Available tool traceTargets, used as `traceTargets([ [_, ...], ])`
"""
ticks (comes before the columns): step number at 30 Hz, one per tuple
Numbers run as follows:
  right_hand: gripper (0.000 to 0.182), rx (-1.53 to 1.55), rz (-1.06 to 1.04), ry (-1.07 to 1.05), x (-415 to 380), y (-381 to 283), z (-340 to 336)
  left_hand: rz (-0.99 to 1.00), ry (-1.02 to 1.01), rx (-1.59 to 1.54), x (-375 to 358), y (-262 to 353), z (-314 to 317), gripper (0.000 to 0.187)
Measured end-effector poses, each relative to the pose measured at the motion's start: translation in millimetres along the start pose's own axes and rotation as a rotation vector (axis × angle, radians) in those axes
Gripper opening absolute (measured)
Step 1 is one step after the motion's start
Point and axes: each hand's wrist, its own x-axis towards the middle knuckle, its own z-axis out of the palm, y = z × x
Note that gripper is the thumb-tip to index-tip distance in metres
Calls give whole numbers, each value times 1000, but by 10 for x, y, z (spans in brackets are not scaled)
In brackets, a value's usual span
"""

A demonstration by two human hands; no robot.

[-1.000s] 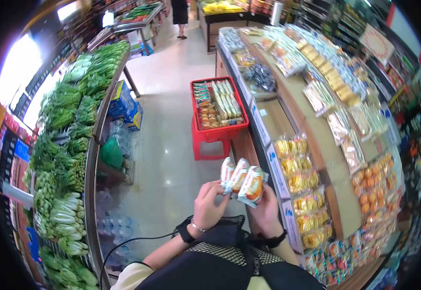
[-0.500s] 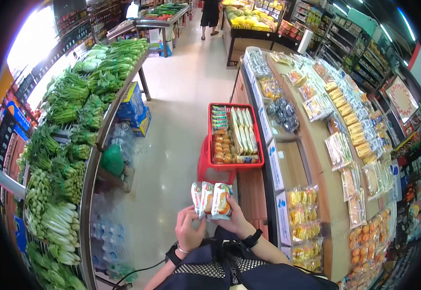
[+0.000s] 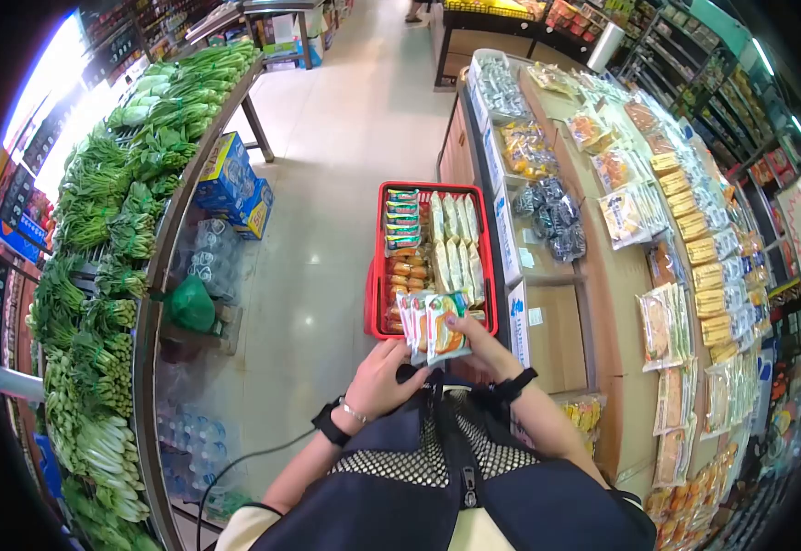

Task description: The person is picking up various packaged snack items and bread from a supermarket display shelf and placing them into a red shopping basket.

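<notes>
Several white plastic-wrapped bread packs (image 3: 442, 329) stand side by side between my hands, in front of my chest. My right hand (image 3: 486, 347) grips them from the right, its thumb pressed over the front of the nearest pack. From the lower left, my left hand (image 3: 382, 378) closes on the packs' left side; its fingertips are partly hidden. Just beyond the packs is a red basket (image 3: 384, 248), whose near end they partly cover. Inside it lie rows of long pale packs (image 3: 456, 243), green-and-white packs (image 3: 403, 220) and brown buns (image 3: 408, 274).
On my right is a display table (image 3: 593, 303) with packaged breads and an open cardboard box (image 3: 547, 335). Leafy vegetables (image 3: 125, 220) cover the stand on my left. Blue boxes (image 3: 235, 188) and a green bag (image 3: 189, 305) sit below it. Tiled floor (image 3: 313, 184) runs between.
My hands and the bread packs have moved up and slightly right in view, now overlapping the basket's near end. The view has tilted downward. Both hands still hold the packs.
</notes>
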Motion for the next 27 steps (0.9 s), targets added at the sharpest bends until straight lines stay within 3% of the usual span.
traceTargets([
  [3, 62, -384, 5, 9, 377, -331, -286, -44, -119, 27, 456, -345, 211, 31],
  [4, 62, -387, 13, 0, 519, -429, -337, -41, -182, 42, 598, -474, 278, 31],
  [6, 77, -760, -33, 40, 837, -609, -440, -41, -283, 62, 909, -824, 467, 42],
  [7, 77, -757, -10, 25, 999, -663, -522, -67, -278, 57, 966, -1003, 609, 42],
  [9, 94, -1031, 119, -150, 1404, -689, -783, -84, -498, 234, 1076, -1263, 847, 40],
  [11, 99, -1462, 151, -300, 1792, -638, -987, -329, -924, 288, 1402, -1192, 836, 48],
  [13, 102, -1738, 75, -341, 1984, -468, -1156, -348, -972, 297, 1441, -1412, 1098, 50],
  [14, 102, -1800, 61, -402, 2110, -401, -1256, -358, -807, 295, 1408, -1538, 1244, 51],
  [15, 102, -1802, 75, -422, 2302, -408, -1347, -373, -802, 280, 1518, -1755, 1413, 51],
  [18, 100, -1952, 40, -442, 2719, -242, -1587, -487, -890, 233, 1485, -2415, 2023, 48],
  [19, 97, -1918, -13, -404, 2862, -229, -1674, -606, -697, 145, 1607, -2429, 2023, 47],
  [21, 92, -1984, -103, -456, 2953, -120, -1774, -840, -628, -1, 1737, -2279, 1946, 55],
  [22, 92, -1971, -78, -475, 2965, -84, -1779, -861, -640, -18, 1739, -2282, 2002, 55],
  [24, 84, -2070, -216, -493, 2965, -2, -1763, -979, -727, 59, 1714, -2275, 2081, 49],
  [27, 80, -2139, -312, -428, 3023, 17, -1752, -894, -724, 234, 1737, -2262, 2103, 45],
])
